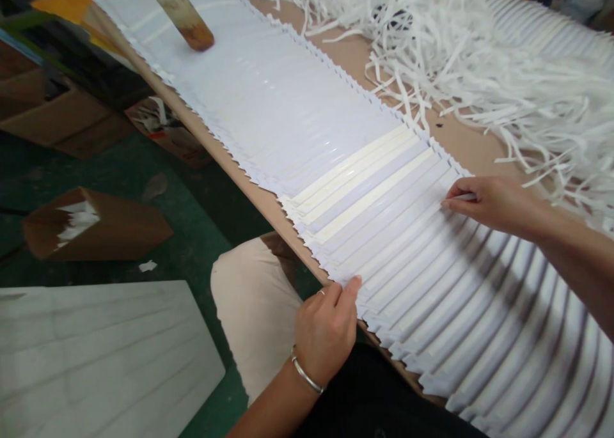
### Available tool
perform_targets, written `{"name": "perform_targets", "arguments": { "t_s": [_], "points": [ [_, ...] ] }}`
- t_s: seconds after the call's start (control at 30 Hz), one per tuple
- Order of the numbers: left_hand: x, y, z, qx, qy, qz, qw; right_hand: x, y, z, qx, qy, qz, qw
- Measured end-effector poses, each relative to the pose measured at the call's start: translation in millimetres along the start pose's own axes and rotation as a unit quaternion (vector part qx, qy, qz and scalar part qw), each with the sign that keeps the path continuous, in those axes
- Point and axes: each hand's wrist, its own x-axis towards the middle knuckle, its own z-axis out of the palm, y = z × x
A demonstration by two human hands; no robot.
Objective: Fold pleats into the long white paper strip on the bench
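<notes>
"Green floor (pixel 192 233) below, brown cardboard carton (pixel 91 227) on it, large white sheet (pixel 96 361) nearby. On the bench?"

"Pleated white paper (pixel 288 105) along a wooden board (pixel 259 198), cream bands (pixel 359 188) across it, red-capped bottle (pixel 182 13) at the far end, shredded paper strips (pixel 470 86) heaped beyond. Hands?"

"Left hand (pixel 326 332): fingers (pixel 348 291) together on the near pleated edge, metal bangle (pixel 306 374) at the wrist. Right hand (pixel 494 204): fingers (pixel 460 195) together, pinching the far edge."

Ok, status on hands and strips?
Left hand on near edge of overlapped white paper strips. Right hand on their far edge. Brown-stained bottle on strips, far end.
</notes>
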Motion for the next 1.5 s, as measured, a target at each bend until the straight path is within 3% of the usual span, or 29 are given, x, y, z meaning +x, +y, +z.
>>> {"name": "perform_targets", "arguments": {
  "t_s": [0.17, 0.43, 0.8, 1.03, 1.3, 1.4, 1.5],
  "points": [
    [-2, -1, 1.4, -0.004, -0.002, -0.004, 1.000, 4, 4, 0, 0.002, -0.013, -0.005, 1.000],
    [-2, -3, 2.5, -0.019, 0.011, 0.002, 1.000, 23, 47, -21, 0.033, 0.039, 0.021, 0.998],
    [-1, -5, 2.3, -0.018, 0.018, 0.007, 1.000, 39, 53, 1, 0.033, 0.052, 0.048, 0.997],
    [0, -4, 2.9, -0.040, 0.029, 0.007, 0.999, 47, 77, 0, -0.073, 0.104, 0.066, 0.990],
    [-17, -7, -4.0, -0.168, 0.049, -0.110, 0.978, 57, 135, -14, -0.178, 0.138, 0.077, 0.971],
    [-23, -3, -9.0, -0.196, 0.034, -0.134, 0.971, 53, 143, -10, -0.186, 0.165, 0.081, 0.965],
    [-23, 4, -13.0, -0.235, 0.027, -0.157, 0.959, 37, 134, -4, -0.179, 0.208, 0.062, 0.960]
  ]
}}
